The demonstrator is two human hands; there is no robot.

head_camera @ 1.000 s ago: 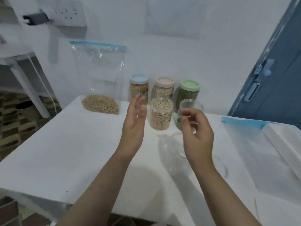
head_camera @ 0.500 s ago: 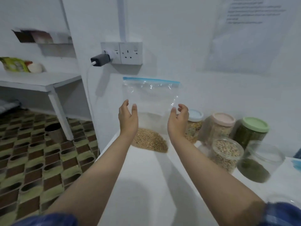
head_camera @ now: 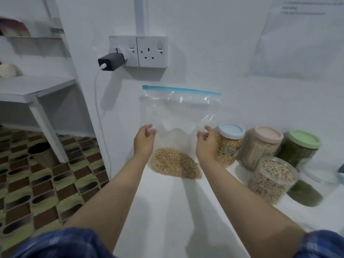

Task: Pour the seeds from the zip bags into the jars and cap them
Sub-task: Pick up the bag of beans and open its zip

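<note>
A home pantry corner: capped seed jars (head_camera: 230,146) beside a wall socket (head_camera: 138,51), patterned floor tiles (head_camera: 46,183).

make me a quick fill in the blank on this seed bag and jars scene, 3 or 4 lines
1. The zip bag leaning on the wall has a ____ zip strip along its top.
2. The left hand and right hand pinch the bag at its two ____.
3. The jar between the blue-lidded jar and the green-lidded jar has a ____ lid.
4. The front seed jar has ____ lid on.

Missing words: blue; sides; pink; no

The white table (head_camera: 167,211) carries a seed bag (head_camera: 175,162) and five jars (head_camera: 271,179).
</note>
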